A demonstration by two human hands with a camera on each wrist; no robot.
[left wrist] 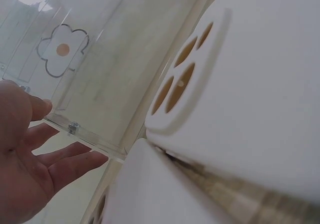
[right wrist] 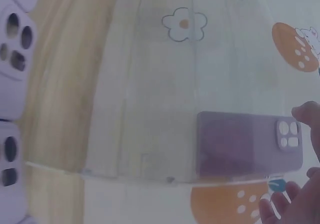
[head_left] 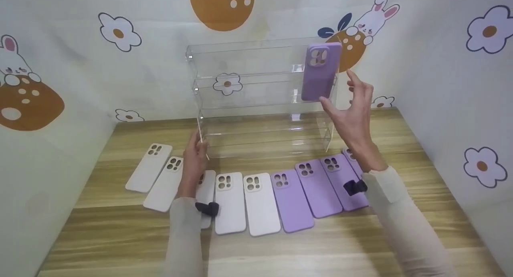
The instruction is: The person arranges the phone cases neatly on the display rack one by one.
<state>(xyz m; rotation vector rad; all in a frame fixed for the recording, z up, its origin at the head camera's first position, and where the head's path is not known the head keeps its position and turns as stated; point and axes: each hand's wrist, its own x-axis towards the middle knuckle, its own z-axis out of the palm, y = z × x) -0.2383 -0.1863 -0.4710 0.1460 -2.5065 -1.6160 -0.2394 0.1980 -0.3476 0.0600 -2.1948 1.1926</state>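
A clear tiered display rack (head_left: 256, 74) stands on the table. My left hand (head_left: 194, 160) grips its left side panel low down; in the left wrist view the thumb lies on one face of the panel and the fingers are behind it. One purple phone case (head_left: 322, 78) leans upright at the right end of an upper tier, camera cutouts at the top. Beside that case is my right hand (head_left: 354, 114), thumb and fingers spread apart and holding nothing. In the right wrist view, its thumb is close to the case's camera end.
A curved row of phone cases lies in front of the rack: several white ones (head_left: 230, 205) on the left, several purple ones (head_left: 292, 205) on the right. Both forearms pass over parts of the row. A patterned backdrop (head_left: 160, 76) rises behind the wooden table (head_left: 100, 237).
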